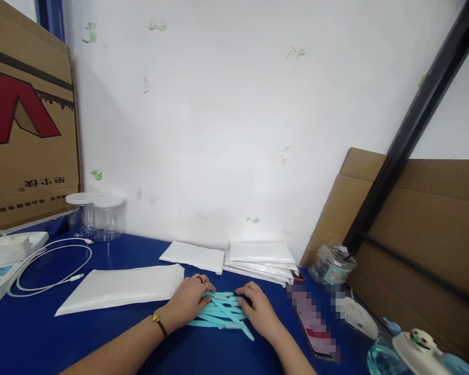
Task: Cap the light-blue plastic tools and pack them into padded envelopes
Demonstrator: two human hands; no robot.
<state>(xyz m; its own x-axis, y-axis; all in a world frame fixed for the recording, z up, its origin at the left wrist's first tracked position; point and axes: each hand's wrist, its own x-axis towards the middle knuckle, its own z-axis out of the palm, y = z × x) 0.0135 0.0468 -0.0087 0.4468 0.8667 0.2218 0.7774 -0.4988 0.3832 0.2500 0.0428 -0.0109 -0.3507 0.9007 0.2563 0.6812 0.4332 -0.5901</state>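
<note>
A loose, criss-crossed bunch of thin turquoise strips (pixel 222 311) lies on the blue tabletop between my hands. At its left end my left hand (pixel 189 302) has its fingers bent and closed against the strips; it wears a ring and a bracelet. My right hand (pixel 260 311) grips the opposite end, thumb and fingers curled on the strips. One strip slants out toward me near the right hand. Just left of my left hand rests a large white padded envelope (pixel 125 286). What exactly the strips are, I cannot make out.
Behind my hands lie a smaller white envelope (pixel 195 255) and a stack of white envelopes (pixel 260 255). A phone (pixel 315 328) is at the right, near a lidded container (pixel 418 346). Clear jars (pixel 108 219), a white cable (pixel 89 255) and a power strip (pixel 0 284) stand left.
</note>
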